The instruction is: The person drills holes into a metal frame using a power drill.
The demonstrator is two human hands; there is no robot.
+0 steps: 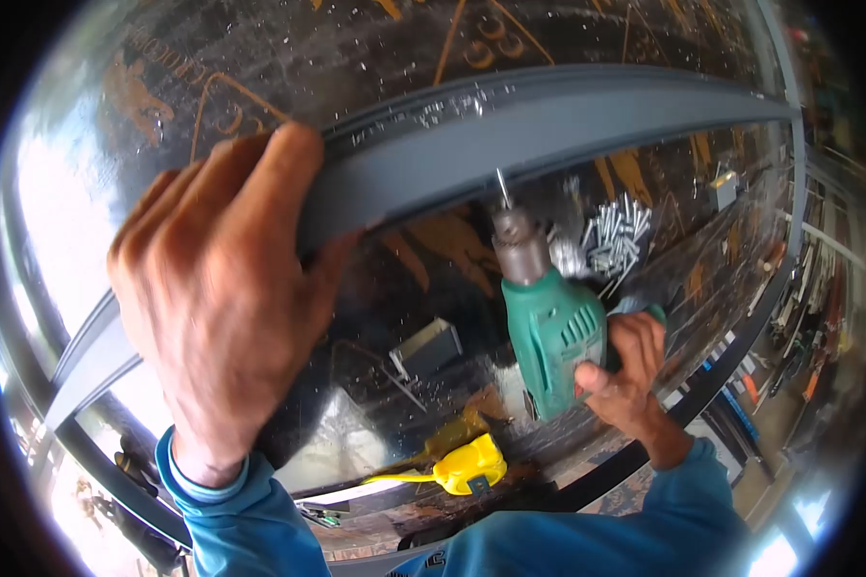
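Note:
My left hand (231, 260) is wrapped over a long grey metal profile (548, 125), which spans the table from lower left to upper right. In my right hand (630, 361) is a green power drill (556, 332), held by its handle with a finger at the red trigger. The drill's bit (501, 185) points away from me, its tip right at the near edge of the profile. Small bright shavings lie along the profile's top, a little beyond the bit.
A pile of screws (618, 234) lies right of the drill chuck. Nearer me are a yellow tape measure (470, 464) and a short grey profile piece (426, 350). Another small piece (725, 189) lies at the right. Lengths of material (799, 298) fill the floor beyond the table's right edge.

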